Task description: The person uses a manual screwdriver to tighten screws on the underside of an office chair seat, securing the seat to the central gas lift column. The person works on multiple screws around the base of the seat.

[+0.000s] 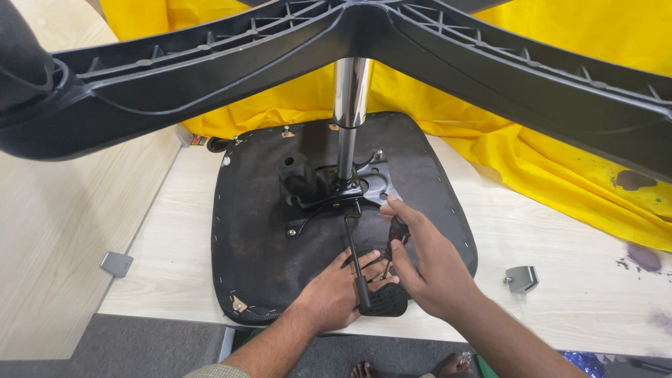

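The upturned chair seat (280, 231) lies flat at the table's near edge, base star overhead on the chrome column (348, 119); it looks heavy, rigid and top-heavy, best gripped at the seat rim or column. The left hand (336, 294) presses flat on the seat beside the adjustment lever (353, 255). The right hand (427, 262) is closed around a dark-handled tool (397, 234), probably a screwdriver, tip angled down-left.

Upturned chair seat (273, 231) at centre on pale table (560, 280). Chrome post (348, 119) rising toward twelve o'clock into black star base (490, 63). At six o'clock, left hand (336, 294) flat on seat beside lever (355, 259); right hand (427, 259) gripping screwdriver (397, 234). Yellow cloth (560, 161) at two o'clock.
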